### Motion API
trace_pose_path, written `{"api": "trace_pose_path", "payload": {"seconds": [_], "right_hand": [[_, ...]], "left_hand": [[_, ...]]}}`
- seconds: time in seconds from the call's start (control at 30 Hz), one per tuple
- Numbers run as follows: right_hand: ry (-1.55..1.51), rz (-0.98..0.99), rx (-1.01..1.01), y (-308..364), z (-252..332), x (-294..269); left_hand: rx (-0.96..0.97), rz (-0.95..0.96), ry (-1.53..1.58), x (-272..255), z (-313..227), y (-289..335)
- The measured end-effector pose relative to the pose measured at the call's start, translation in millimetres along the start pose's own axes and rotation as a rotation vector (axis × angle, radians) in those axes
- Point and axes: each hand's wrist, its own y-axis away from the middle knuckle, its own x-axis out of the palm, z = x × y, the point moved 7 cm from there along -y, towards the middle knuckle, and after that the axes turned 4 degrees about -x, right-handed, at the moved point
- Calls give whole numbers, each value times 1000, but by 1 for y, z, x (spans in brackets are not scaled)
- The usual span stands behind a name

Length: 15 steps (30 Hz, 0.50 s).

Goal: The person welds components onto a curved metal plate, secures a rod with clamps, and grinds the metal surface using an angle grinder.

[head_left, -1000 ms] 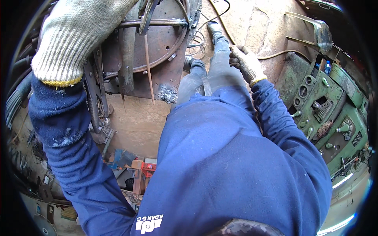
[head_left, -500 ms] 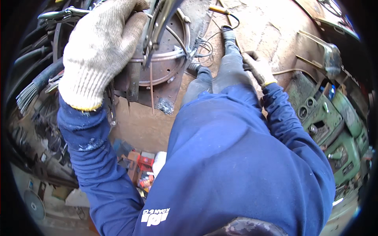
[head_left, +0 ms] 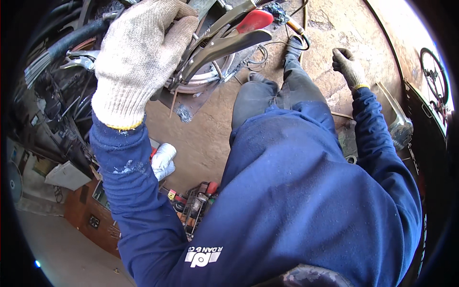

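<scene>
My left hand, in a knitted off-white glove, is raised at the upper left with its fingers curled closed. It grips locking pliers, whose metal handles and spring point to the upper right; the jaws are hidden. Under them lies a round metal frame with a rusty rod beside it. A red-handled tool shows behind the plier handles. My right hand, gloved too, hangs over the floor with fingers curled in and nothing visible in them. Nearest to it is a hammer.
A handle with a cable lies beyond my feet. Rods and scrap metal crowd the left side. A white cloth-like bundle and a tray of tools sit below my left arm. A bicycle stands at the far right.
My left hand and the pliers have shifted right, and the handles now slant rightward. My right hand has moved away from my leg, to the right. The view has turned; the green machine is mostly hidden.
</scene>
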Motion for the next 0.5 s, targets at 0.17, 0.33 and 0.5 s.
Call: {"api": "trace_pose_path", "payload": {"seconds": [0.17,0.33,0.5], "right_hand": [[130,103,-25,-2,-1,17],[192,108,-40,8,-15,22],[316,107,-117,18,5,40]], "left_hand": [[54,-172,-21,-7,-15,4],[100,-348,-17,-11,-23,5],[-23,-288,-404,-5,-22,14]]}}
